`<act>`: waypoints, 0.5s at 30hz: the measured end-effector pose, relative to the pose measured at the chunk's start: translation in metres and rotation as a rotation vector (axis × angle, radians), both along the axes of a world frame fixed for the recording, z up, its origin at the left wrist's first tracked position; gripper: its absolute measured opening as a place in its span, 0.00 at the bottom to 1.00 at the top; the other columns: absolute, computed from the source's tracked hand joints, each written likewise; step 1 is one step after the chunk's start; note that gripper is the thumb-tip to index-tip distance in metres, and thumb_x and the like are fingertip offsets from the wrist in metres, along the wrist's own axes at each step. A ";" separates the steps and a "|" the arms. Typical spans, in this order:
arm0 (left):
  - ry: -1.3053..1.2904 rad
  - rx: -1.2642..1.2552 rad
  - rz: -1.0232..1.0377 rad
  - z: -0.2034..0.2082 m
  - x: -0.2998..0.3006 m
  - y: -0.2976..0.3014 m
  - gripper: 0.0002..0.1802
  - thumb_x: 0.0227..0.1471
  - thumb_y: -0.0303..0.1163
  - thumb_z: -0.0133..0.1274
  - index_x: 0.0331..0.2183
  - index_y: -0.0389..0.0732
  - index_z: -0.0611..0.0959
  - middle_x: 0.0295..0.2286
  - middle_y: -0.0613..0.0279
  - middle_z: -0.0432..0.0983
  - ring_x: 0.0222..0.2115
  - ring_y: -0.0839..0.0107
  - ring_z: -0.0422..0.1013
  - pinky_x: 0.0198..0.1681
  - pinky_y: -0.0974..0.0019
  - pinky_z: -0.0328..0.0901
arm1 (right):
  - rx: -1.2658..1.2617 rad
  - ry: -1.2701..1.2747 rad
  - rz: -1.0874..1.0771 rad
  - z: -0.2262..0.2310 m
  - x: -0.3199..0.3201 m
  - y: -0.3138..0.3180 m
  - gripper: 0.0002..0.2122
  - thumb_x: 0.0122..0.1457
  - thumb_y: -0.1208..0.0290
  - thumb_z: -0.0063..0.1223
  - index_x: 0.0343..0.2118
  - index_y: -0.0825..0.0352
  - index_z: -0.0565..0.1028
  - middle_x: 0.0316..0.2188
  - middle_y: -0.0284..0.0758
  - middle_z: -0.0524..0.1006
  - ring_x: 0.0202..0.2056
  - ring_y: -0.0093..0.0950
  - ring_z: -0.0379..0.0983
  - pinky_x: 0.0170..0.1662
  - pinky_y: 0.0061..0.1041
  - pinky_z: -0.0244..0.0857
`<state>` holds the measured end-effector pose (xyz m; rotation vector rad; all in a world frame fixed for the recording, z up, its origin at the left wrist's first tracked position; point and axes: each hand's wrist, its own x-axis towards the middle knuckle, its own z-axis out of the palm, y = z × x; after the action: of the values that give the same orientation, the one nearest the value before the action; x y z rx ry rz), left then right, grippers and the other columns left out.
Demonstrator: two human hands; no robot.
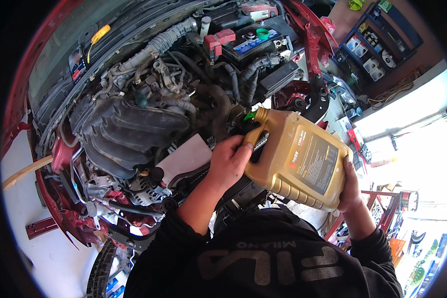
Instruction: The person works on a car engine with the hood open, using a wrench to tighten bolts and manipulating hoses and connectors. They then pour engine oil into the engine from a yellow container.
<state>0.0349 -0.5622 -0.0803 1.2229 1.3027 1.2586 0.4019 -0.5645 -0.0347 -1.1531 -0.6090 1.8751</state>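
A large gold plastic jug [280, 158] with a dark label is held tilted over the front of an open engine bay. My left hand [230, 160] is wrapped round its handle. My right hand [350, 186] grips the bottom end of the jug from the right side. The jug's neck points toward the engine, and something bright green [250, 116] shows right at its mouth; whether it is liquid or a funnel I cannot tell. Below and left of the mouth runs a thick dark hose [217, 111].
A black ribbed engine cover [129, 131] fills the left of the bay. At the back right sits a battery [256, 42] with a green cap-like ring [262, 34] on top. A white sheet [186, 158] lies near my left forearm. Shelves [377, 42] stand beyond the car.
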 end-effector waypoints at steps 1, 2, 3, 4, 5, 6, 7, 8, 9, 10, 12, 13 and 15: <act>0.002 -0.015 -0.002 0.000 0.000 0.000 0.16 0.67 0.36 0.57 0.31 0.33 0.82 0.22 0.64 0.74 0.24 0.75 0.67 0.30 0.61 0.63 | 0.008 0.018 0.019 0.000 0.000 0.000 0.40 0.75 0.35 0.52 0.74 0.67 0.66 0.61 0.44 0.81 0.58 0.38 0.84 0.61 0.42 0.82; -0.004 -0.011 -0.004 0.001 0.000 0.000 0.16 0.67 0.36 0.57 0.31 0.33 0.82 0.22 0.65 0.74 0.24 0.75 0.67 0.30 0.61 0.63 | 0.001 -0.005 -0.005 0.000 -0.001 0.000 0.40 0.75 0.35 0.52 0.74 0.67 0.66 0.61 0.44 0.81 0.58 0.37 0.84 0.61 0.42 0.82; -0.008 -0.015 -0.004 0.001 0.000 -0.001 0.16 0.67 0.36 0.57 0.31 0.33 0.82 0.22 0.65 0.74 0.25 0.75 0.67 0.30 0.61 0.63 | 0.001 -0.004 -0.006 -0.001 -0.001 0.000 0.40 0.75 0.35 0.52 0.74 0.67 0.66 0.61 0.44 0.81 0.58 0.37 0.84 0.61 0.42 0.82; -0.012 -0.020 -0.005 0.001 -0.001 -0.001 0.16 0.67 0.36 0.57 0.31 0.33 0.82 0.22 0.65 0.74 0.25 0.76 0.67 0.30 0.61 0.63 | 0.008 0.018 0.011 -0.001 -0.001 0.000 0.40 0.74 0.35 0.52 0.74 0.67 0.66 0.61 0.44 0.81 0.58 0.37 0.84 0.61 0.42 0.82; -0.017 -0.022 -0.006 0.001 0.000 -0.001 0.16 0.67 0.36 0.57 0.31 0.33 0.82 0.22 0.65 0.74 0.25 0.76 0.67 0.30 0.61 0.63 | 0.000 -0.004 -0.008 -0.001 -0.001 0.000 0.40 0.74 0.35 0.52 0.74 0.67 0.66 0.61 0.44 0.81 0.58 0.37 0.84 0.61 0.42 0.82; -0.021 -0.023 -0.007 0.001 0.000 -0.001 0.16 0.67 0.36 0.57 0.31 0.33 0.82 0.22 0.65 0.74 0.25 0.76 0.67 0.30 0.62 0.63 | 0.000 -0.006 -0.009 -0.001 -0.001 0.000 0.40 0.74 0.35 0.53 0.74 0.67 0.66 0.61 0.44 0.81 0.58 0.37 0.84 0.61 0.42 0.82; -0.027 -0.021 -0.006 0.001 0.000 -0.001 0.16 0.67 0.36 0.57 0.31 0.34 0.82 0.22 0.66 0.74 0.25 0.76 0.67 0.30 0.62 0.63 | 0.009 0.019 0.012 -0.001 -0.001 0.000 0.40 0.74 0.35 0.53 0.74 0.67 0.66 0.61 0.44 0.81 0.58 0.37 0.84 0.61 0.42 0.82; -0.027 -0.018 -0.006 0.001 0.000 0.000 0.16 0.67 0.36 0.57 0.31 0.33 0.82 0.22 0.66 0.74 0.25 0.76 0.67 0.30 0.62 0.63 | -0.001 0.007 -0.008 0.000 0.000 0.000 0.38 0.75 0.37 0.52 0.73 0.67 0.67 0.61 0.44 0.81 0.58 0.37 0.84 0.62 0.42 0.81; -0.029 -0.012 -0.004 0.001 0.000 0.000 0.16 0.67 0.36 0.57 0.31 0.33 0.82 0.22 0.66 0.74 0.25 0.76 0.67 0.30 0.62 0.64 | -0.002 0.021 -0.006 0.000 0.000 0.000 0.37 0.76 0.38 0.52 0.72 0.67 0.68 0.61 0.43 0.82 0.58 0.37 0.84 0.63 0.42 0.80; -0.031 -0.014 0.000 0.000 0.000 0.000 0.16 0.67 0.36 0.57 0.31 0.33 0.82 0.22 0.66 0.74 0.25 0.76 0.67 0.30 0.62 0.64 | 0.007 0.059 0.016 0.000 0.000 0.000 0.35 0.77 0.40 0.51 0.72 0.67 0.69 0.61 0.43 0.82 0.58 0.37 0.84 0.63 0.41 0.80; -0.029 -0.002 0.001 0.000 0.000 0.000 0.16 0.67 0.36 0.57 0.31 0.33 0.82 0.22 0.66 0.74 0.25 0.76 0.67 0.30 0.62 0.64 | 0.000 0.035 -0.010 -0.001 0.001 0.001 0.35 0.77 0.40 0.51 0.72 0.67 0.69 0.60 0.43 0.82 0.58 0.37 0.84 0.63 0.41 0.80; -0.027 0.000 0.002 0.000 0.000 -0.001 0.16 0.67 0.36 0.57 0.31 0.33 0.82 0.22 0.66 0.74 0.25 0.76 0.67 0.30 0.62 0.64 | 0.014 0.066 0.014 -0.001 0.001 0.001 0.35 0.77 0.40 0.51 0.72 0.67 0.69 0.60 0.43 0.82 0.58 0.37 0.84 0.63 0.41 0.80; -0.018 -0.030 -0.023 0.000 -0.001 -0.002 0.15 0.69 0.37 0.55 0.35 0.34 0.85 0.24 0.70 0.73 0.28 0.79 0.66 0.33 0.65 0.62 | -0.002 0.035 -0.009 -0.001 0.001 0.001 0.35 0.77 0.40 0.51 0.72 0.67 0.69 0.61 0.43 0.82 0.58 0.37 0.84 0.63 0.42 0.80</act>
<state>0.0336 -0.5639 -0.0799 1.2001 1.2863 1.2269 0.4032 -0.5631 -0.0361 -1.1208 -0.5818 1.8851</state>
